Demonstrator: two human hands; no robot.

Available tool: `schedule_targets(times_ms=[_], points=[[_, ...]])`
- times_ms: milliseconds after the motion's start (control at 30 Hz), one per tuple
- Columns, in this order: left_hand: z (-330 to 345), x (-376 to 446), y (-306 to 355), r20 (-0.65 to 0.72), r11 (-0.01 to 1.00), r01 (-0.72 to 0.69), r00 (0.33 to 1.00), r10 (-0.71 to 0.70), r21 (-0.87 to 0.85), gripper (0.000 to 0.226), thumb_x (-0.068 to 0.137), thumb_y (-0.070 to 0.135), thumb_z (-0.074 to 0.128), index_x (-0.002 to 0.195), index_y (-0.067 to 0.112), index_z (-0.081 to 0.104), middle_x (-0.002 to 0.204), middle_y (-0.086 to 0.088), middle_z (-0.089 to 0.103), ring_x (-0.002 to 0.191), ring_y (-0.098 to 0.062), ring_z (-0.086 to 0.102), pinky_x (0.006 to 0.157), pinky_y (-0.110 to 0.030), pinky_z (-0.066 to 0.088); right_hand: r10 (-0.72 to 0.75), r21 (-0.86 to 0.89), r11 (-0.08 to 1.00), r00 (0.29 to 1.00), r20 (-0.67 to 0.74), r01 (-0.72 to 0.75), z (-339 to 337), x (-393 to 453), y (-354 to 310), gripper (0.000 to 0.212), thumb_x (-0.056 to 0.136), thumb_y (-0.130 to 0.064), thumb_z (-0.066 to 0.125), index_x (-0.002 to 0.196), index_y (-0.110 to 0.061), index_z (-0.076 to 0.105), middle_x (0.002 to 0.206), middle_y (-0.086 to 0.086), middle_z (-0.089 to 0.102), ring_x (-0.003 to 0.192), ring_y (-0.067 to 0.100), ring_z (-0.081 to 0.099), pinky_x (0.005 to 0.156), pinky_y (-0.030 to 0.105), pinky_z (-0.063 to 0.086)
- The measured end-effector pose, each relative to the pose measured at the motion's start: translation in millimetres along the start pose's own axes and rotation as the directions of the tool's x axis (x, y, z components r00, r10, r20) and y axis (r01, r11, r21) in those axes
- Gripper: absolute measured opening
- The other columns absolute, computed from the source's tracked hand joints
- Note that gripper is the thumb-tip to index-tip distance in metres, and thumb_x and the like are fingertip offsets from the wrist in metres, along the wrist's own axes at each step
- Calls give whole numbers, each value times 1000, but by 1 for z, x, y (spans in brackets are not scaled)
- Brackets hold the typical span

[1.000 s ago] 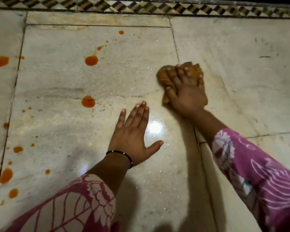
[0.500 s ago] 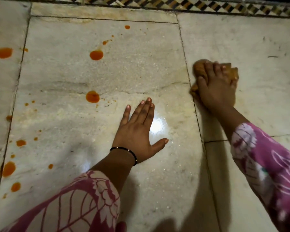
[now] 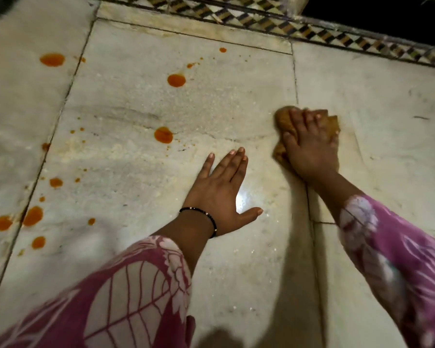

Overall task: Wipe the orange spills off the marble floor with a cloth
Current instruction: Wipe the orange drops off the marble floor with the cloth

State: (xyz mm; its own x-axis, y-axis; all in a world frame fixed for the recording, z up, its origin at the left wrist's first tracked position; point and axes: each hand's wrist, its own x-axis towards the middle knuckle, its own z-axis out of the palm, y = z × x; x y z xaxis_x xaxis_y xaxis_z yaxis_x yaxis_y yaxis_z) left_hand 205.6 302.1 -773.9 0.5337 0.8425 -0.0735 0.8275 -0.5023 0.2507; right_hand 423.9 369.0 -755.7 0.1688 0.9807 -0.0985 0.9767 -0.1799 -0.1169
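Observation:
My right hand [image 3: 310,149] presses a crumpled orange-brown cloth [image 3: 283,119] flat onto the pale marble floor [image 3: 236,259], right beside a slab joint. The cloth shows past my fingertips and at my thumb side. My left hand [image 3: 220,194] lies flat on the floor with fingers spread, a black bead bracelet on its wrist, and holds nothing. Orange spills dot the slab to the left: a round one [image 3: 163,135] near my left fingertips, another [image 3: 176,80] farther off, one [image 3: 52,59] at the far left, and several small drops [image 3: 33,216] at the lower left.
A strip of dark and light patterned border tile [image 3: 337,37] runs along the far edge of the floor, with a dark opening [image 3: 387,13] beyond it at the top right. A bright light reflection [image 3: 246,202] sits by my left thumb. Pink floral sleeves cover both forearms.
My right hand slid the cloth to the right across the slab joint, then back left to the joint. My left hand stayed planted. The view has tilted.

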Motion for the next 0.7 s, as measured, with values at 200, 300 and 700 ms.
schedule_targets(times_ms=[200,300,700], points=[[-37,-50,-33,-105,999,-48,993,47,-7,92,83,68,35,149,12,2,157,-3,-9,144,-17,-7,116,-46,1,-439,-52,895,896,64,442,4,-54,-50,63,91,-54,14,151,-38,6,161,-4,3,148,18,0,115,53,4],[-93,-111,-99,26,952,-234,972,233,197,93,82,71,33,148,10,9,157,-9,1,144,-22,1,114,-47,2,-474,-69,874,876,94,481,7,-125,-42,62,92,-51,22,151,-36,9,161,-2,6,148,22,4,114,54,9],[-111,-341,-178,144,963,116,977,-154,242,94,75,69,41,144,7,28,152,-14,27,139,-24,23,111,-44,13,-907,-128,110,152,392,986,17,-125,-170,64,94,-57,22,151,-29,15,156,8,23,142,32,24,108,55,13]])
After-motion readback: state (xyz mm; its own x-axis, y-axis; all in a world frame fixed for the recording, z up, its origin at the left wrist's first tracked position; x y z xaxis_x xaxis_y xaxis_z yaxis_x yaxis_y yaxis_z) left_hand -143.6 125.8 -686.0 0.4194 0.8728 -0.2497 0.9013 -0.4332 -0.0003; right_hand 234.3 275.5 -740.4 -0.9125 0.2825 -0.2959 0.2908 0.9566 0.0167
